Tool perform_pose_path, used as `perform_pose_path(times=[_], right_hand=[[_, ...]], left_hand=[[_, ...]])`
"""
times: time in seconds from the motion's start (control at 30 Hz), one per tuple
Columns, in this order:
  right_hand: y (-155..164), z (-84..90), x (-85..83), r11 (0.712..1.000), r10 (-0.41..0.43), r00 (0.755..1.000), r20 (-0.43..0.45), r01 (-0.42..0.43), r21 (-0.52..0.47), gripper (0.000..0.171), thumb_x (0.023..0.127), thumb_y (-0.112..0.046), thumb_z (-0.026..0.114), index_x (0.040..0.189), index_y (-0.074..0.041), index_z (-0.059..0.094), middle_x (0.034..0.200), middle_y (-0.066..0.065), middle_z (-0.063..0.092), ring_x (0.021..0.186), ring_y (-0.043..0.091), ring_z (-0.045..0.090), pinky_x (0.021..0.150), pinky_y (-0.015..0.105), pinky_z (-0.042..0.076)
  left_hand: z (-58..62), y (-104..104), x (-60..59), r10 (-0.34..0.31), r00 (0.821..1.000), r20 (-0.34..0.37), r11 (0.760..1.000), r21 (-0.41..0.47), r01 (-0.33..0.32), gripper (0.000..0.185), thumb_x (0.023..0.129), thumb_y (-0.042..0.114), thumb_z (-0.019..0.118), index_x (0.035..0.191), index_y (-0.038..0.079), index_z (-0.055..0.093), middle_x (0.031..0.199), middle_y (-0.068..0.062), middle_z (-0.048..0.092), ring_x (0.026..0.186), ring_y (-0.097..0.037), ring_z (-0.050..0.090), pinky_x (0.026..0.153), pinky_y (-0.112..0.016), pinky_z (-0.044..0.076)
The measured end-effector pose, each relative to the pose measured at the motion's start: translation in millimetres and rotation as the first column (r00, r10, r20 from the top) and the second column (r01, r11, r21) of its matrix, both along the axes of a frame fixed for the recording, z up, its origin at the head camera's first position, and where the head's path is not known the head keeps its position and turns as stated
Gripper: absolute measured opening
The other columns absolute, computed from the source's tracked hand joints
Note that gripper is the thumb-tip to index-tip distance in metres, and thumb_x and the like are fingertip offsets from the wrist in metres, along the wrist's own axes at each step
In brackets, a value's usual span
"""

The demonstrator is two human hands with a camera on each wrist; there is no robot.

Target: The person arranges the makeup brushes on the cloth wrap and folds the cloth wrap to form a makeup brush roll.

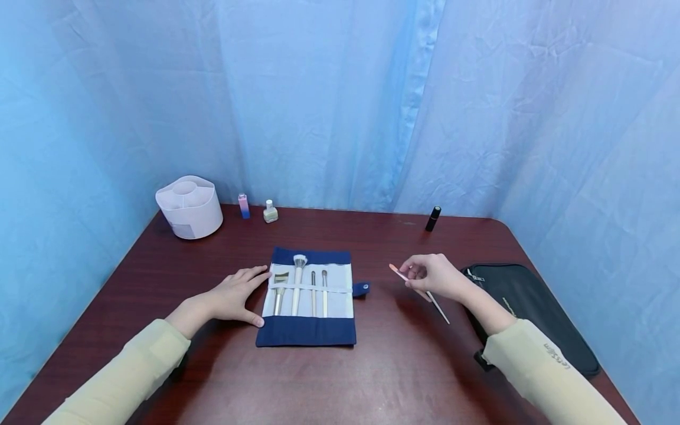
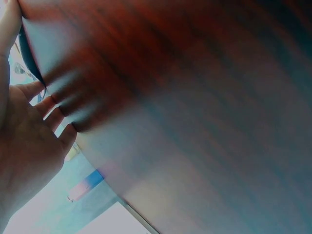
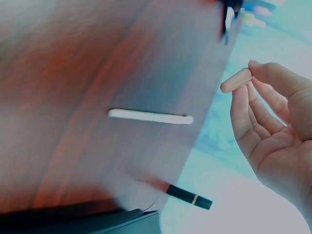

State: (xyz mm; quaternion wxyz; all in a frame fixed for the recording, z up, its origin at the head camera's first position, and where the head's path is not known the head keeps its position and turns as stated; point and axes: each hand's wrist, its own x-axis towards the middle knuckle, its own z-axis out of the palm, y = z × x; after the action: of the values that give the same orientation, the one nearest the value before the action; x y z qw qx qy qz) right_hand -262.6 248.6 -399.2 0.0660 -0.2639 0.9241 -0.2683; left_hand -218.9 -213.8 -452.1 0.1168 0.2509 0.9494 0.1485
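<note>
My left hand [image 1: 232,295] lies spread at the left edge of an unfolded navy-and-white brush roll [image 1: 306,332], fingertips and thumb right at its border. Several makeup brushes stand in the roll under a white elastic strap, among them a fluffy white one [image 1: 300,260]. To the right of the roll, my right hand [image 1: 432,275] pinches a slim makeup brush [image 1: 394,268] whose orange tip points up and left. Below that hand shows a thin white stick [image 1: 439,310]. The right wrist view has a white stick [image 3: 151,117] too, apart from the fingers.
Beside the right forearm lies a black zip bag [image 1: 531,313]. Along the back stand a white divided holder [image 1: 204,215], a pink-and-blue tube [image 1: 244,206], a small nail polish bottle [image 1: 270,213] and a black lipstick-like tube [image 1: 432,219]. Blue curtains [image 1: 319,118] hang behind the table.
</note>
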Motion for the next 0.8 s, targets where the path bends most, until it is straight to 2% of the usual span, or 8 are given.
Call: perform_pose_path(times=[0.2, 0.4, 0.5, 0.6, 0.7, 0.8], right_hand=[[-12.1, 12.1, -3.1, 0.996, 0.043, 0.999, 0.028, -0.041, -0.083, 0.028, 0.083, -0.015, 0.073, 0.110, -0.014, 0.064, 0.081, -0.005, 0.065, 0.070, 0.012, 0.061, 0.061, 0.028, 0.052], [-29.2, 19.9, -9.5, 0.991, 0.038, 0.998, 0.040, -0.033, -0.130, 0.030, 0.086, -0.014, 0.068, 0.114, -0.018, 0.061, 0.088, -0.004, 0.065, 0.079, 0.011, 0.063, 0.070, 0.030, 0.052], [-39.6, 24.3, -13.2, 0.985, 0.040, 0.996, 0.078, -0.026, -0.170, 0.033, 0.087, -0.013, 0.067, 0.118, -0.016, 0.058, 0.091, 0.001, 0.066, 0.082, 0.013, 0.063, 0.073, 0.031, 0.053], [-49.7, 28.5, -17.3, 0.969, 0.051, 0.987, 0.155, -0.011, -0.248, 0.037, 0.088, -0.011, 0.065, 0.123, -0.013, 0.053, 0.094, 0.009, 0.066, 0.083, 0.019, 0.065, 0.071, 0.036, 0.055], [-59.3, 30.3, -22.1, 0.939, 0.074, 0.970, 0.232, 0.011, -0.343, 0.041, 0.088, -0.009, 0.064, 0.126, -0.010, 0.048, 0.099, 0.020, 0.064, 0.083, 0.026, 0.067, 0.070, 0.044, 0.056], [-68.3, 28.8, -27.3, 0.916, 0.107, 0.963, 0.249, 0.002, -0.402, 0.041, 0.089, -0.007, 0.063, 0.126, -0.009, 0.045, 0.099, 0.023, 0.062, 0.083, 0.027, 0.067, 0.071, 0.048, 0.055]], left_hand=[[-1.0, -0.2, -0.6, 0.000, 1.000, 0.004, 1.000, 0.007, 0.000, 0.110, 0.067, 0.066, 0.071, 0.149, 0.009, 0.026, 0.155, -0.015, 0.021, 0.137, -0.038, 0.024, 0.107, -0.061, 0.022], [-3.5, -1.0, -1.9, -0.005, 1.000, -0.002, 1.000, 0.005, 0.005, 0.111, 0.067, 0.068, 0.071, 0.150, 0.010, 0.026, 0.155, -0.015, 0.021, 0.137, -0.038, 0.023, 0.107, -0.062, 0.022], [-3.6, -1.1, -1.8, -0.006, 1.000, -0.003, 1.000, 0.004, 0.006, 0.111, 0.067, 0.068, 0.070, 0.150, 0.009, 0.026, 0.155, -0.015, 0.020, 0.137, -0.038, 0.023, 0.107, -0.062, 0.021], [-2.5, -1.0, -1.5, -0.004, 1.000, -0.002, 1.000, 0.004, 0.004, 0.111, 0.067, 0.067, 0.071, 0.150, 0.010, 0.025, 0.155, -0.015, 0.020, 0.137, -0.038, 0.023, 0.107, -0.062, 0.021], [-1.3, -1.2, -1.1, -0.006, 1.000, -0.008, 1.000, 0.008, 0.006, 0.110, 0.067, 0.066, 0.071, 0.149, 0.009, 0.026, 0.154, -0.016, 0.021, 0.137, -0.039, 0.024, 0.106, -0.062, 0.022], [-0.6, -1.2, -0.7, -0.006, 1.000, -0.007, 1.000, 0.007, 0.006, 0.110, 0.068, 0.066, 0.071, 0.149, 0.008, 0.026, 0.154, -0.017, 0.021, 0.137, -0.039, 0.024, 0.106, -0.062, 0.022]])
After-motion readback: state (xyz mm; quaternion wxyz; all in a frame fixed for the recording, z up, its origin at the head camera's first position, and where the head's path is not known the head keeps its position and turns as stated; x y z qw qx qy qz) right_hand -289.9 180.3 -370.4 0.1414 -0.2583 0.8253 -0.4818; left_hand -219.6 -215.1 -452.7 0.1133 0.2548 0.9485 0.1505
